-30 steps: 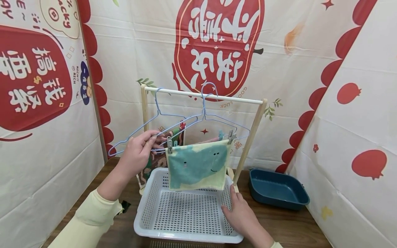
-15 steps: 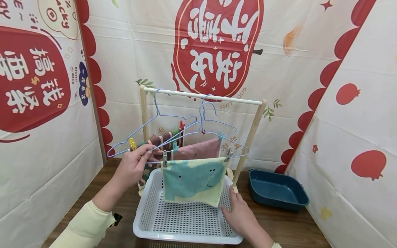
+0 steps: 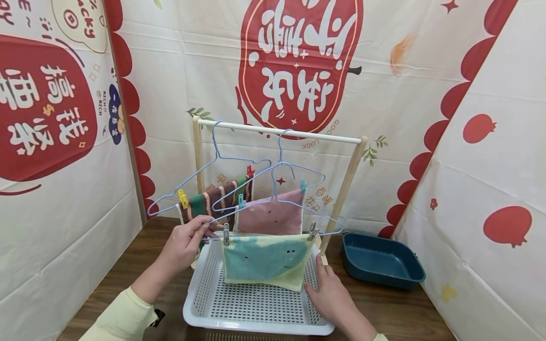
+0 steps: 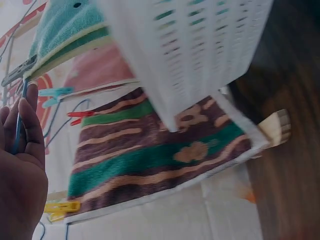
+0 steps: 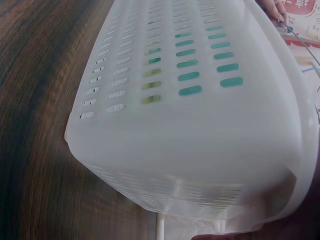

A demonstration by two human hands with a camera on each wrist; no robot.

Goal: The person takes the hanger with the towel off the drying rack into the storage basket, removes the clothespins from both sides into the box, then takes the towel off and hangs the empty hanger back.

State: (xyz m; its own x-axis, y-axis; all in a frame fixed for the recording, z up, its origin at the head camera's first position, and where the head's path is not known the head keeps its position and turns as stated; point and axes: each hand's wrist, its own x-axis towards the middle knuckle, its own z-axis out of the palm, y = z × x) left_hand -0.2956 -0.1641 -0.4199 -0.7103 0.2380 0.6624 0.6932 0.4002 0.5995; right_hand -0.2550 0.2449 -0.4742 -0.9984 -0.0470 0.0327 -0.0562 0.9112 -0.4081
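Observation:
My left hand [image 3: 185,241] pinches the left end of a blue wire hanger [image 3: 274,187], whose hook is free of the rail. From this hanger hangs a pale yellow towel [image 3: 264,260] with a teal animal on it, held by two metal clothespins [image 3: 226,234]. The towel is low over the white perforated basket [image 3: 256,327], its lower edge within the basket's outline. My right hand [image 3: 332,296] grips the basket's right rim, thumb on the inner side. In the right wrist view, teal and yellow cloth [image 5: 187,90] shows through the basket's slots.
Behind stands a wooden rack with a white rail [image 3: 324,137]. Two blue hangers on it carry a brown-green striped towel [image 4: 150,145] and a pink towel [image 3: 273,213], fastened with coloured clothespins. A dark blue tub [image 3: 381,260] sits at right. Printed cloth walls enclose the table.
My left hand has lowered the hanger and its towel from rail height towards the basket, the hook coming down off the rail. My right hand has stayed on the basket rim.

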